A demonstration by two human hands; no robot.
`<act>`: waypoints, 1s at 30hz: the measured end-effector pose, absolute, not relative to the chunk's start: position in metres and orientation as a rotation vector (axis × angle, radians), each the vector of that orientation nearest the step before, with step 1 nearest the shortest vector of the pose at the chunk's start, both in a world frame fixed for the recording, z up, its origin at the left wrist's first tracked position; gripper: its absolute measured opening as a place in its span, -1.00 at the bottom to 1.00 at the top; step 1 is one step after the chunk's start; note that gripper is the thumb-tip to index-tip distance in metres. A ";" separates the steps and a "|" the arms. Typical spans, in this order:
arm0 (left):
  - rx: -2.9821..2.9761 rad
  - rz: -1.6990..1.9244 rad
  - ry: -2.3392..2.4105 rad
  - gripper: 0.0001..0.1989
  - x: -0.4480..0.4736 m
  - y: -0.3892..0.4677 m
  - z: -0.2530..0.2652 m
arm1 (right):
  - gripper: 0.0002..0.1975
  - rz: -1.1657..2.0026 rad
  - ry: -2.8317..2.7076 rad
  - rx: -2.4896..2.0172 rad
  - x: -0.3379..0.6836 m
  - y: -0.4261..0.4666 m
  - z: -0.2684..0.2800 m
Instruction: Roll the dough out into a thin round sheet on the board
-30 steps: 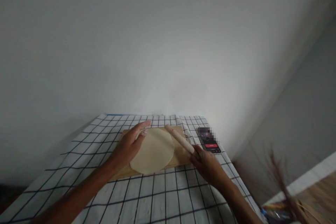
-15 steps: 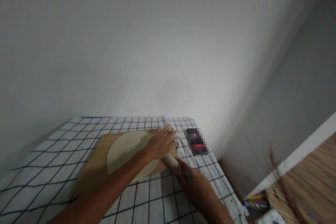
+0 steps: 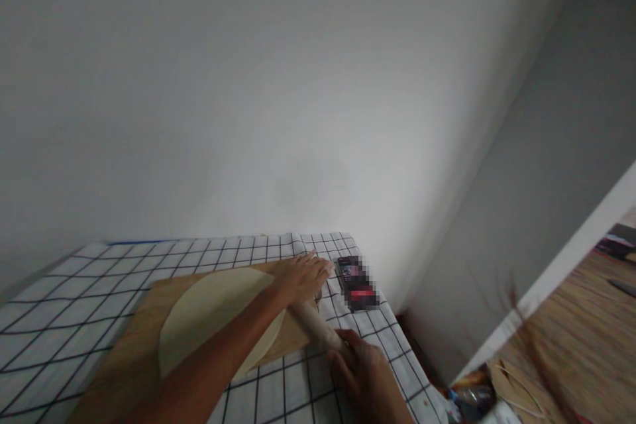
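Observation:
A pale rolling pin [image 3: 320, 330] lies slantwise over the right side of a wooden board [image 3: 294, 342]. My right hand [image 3: 365, 368] is wrapped round its near end, just off the board. Across the pin's far part rests my left hand [image 3: 303, 278], palm down with fingers stretched out and whitish at the tips; that end of the pin is mostly hidden under it. A large, thin round sheet of dough [image 3: 218, 305] is spread on the board, left of the pin. My left forearm passes above the dough and covers part of it.
A checked cloth [image 3: 278, 397] covers the table, which stands against a white wall [image 3: 298, 93]. A phone [image 3: 354, 281], partly pixelated, lies right of the board. Beyond the table's right edge are a cardboard box [image 3: 517, 387] and a wooden floor [image 3: 581, 318].
The view has shifted, so the board and phone sit further left. My right hand is further back toward the pin's near end, and more of the pin shows between my hands.

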State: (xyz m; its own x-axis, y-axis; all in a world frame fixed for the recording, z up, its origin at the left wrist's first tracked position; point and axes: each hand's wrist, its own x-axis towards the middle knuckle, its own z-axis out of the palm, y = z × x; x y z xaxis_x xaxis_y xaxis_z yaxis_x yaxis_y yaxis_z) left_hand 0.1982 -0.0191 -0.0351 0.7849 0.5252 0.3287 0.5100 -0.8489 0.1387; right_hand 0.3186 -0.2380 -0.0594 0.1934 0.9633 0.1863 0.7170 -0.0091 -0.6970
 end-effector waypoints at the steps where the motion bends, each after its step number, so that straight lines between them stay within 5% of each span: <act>1: 2.929 0.567 0.843 -0.55 0.199 -0.018 -0.034 | -0.55 0.467 -1.546 -1.755 0.320 -0.239 -0.060; 8: 2.931 0.645 0.880 -0.52 0.154 -0.032 -0.024 | -0.53 0.658 -1.534 -1.530 0.333 -0.232 -0.048; 14: 2.993 0.829 1.020 -0.58 0.120 -0.032 -0.067 | -0.58 0.576 -1.629 -1.642 0.332 -0.219 -0.047; 30: 2.716 0.867 0.977 -0.54 0.213 0.023 -0.018 | -0.61 0.338 -1.495 -1.775 0.332 -0.210 -0.063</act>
